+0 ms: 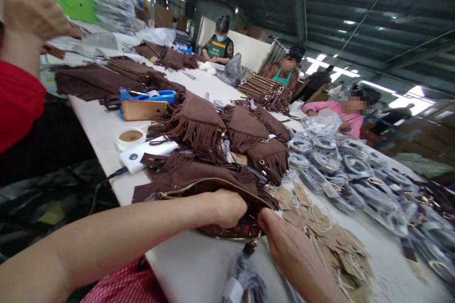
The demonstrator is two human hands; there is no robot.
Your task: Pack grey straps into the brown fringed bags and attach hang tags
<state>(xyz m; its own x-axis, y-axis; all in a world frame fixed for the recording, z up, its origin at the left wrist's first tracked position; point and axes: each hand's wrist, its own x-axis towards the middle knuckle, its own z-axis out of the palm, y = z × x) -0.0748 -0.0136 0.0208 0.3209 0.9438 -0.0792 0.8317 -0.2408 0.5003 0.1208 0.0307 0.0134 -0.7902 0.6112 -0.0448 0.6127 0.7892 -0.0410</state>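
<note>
A brown fringed bag [209,173] lies on the table in front of me, its gold zipper [185,188] undone and a patterned lining partly showing. My left hand [229,209] reaches into the bag's mouth, curled like a fist. Its fingertips and whatever they hold are hidden inside. With my right hand [276,233] I grip the bag's right end near the zipper's edge, the thumb uppermost and the other fingers mostly out of sight. Just below hangs a metal clasp, with a plastic-wrapped strap [245,280] by it on the table.
Brown tags with white strings [330,236] lie to the right, beside many plastic-wrapped coiled straps [355,184]. Ahead are more fringed bags [199,118], a phone [145,110], a white corded device [147,156] and a round tub [131,137]. A co-worker's red sleeve [17,99] is at left; others sit beyond.
</note>
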